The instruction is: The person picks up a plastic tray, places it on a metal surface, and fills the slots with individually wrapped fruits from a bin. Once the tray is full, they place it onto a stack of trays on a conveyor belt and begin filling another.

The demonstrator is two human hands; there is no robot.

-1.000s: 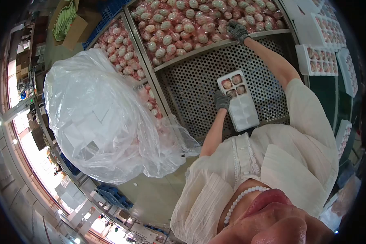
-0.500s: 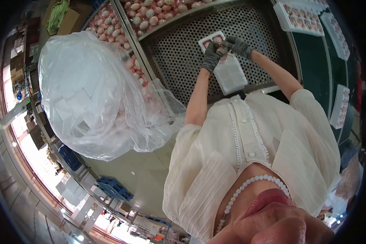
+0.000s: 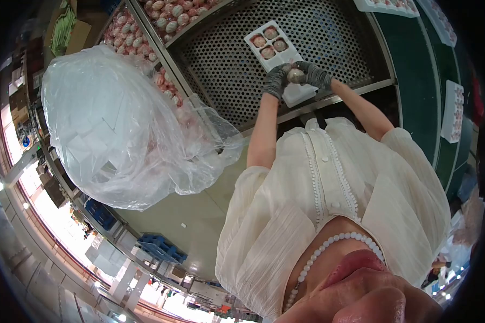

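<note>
A white compartment tray point(image 3: 259, 55) lies on a perforated metal surface, its far compartments holding several round, red-and-white wrapped egg-like balls point(image 3: 268, 52). Over its nearer half, both my hands wear grey striped gloves. My left hand point(image 3: 276, 81) is closed against the left side of wrapped balls, and my right hand point(image 3: 316, 75) curls round them from the right. One wrapped ball point(image 3: 295, 76) shows clearly between the hands; another behind it is partly covered by fingers. The tray's near end point(image 3: 299, 96) pokes out below my hands.
Left of the metal work surface point(image 3: 221, 70), bins hold many wrapped balls point(image 3: 172, 16). A big clear plastic bag of white trays point(image 3: 102, 129) bulges beside them. Filled trays point(image 3: 452, 110) sit on the green surface point(image 3: 415, 70) at right. A metal rim point(image 3: 350, 91) runs along the near edge.
My hands have come nearer to my body, from the tray's far end to its near half. The far compartments, partly covered before, now show several balls. The view has shifted slightly.
</note>
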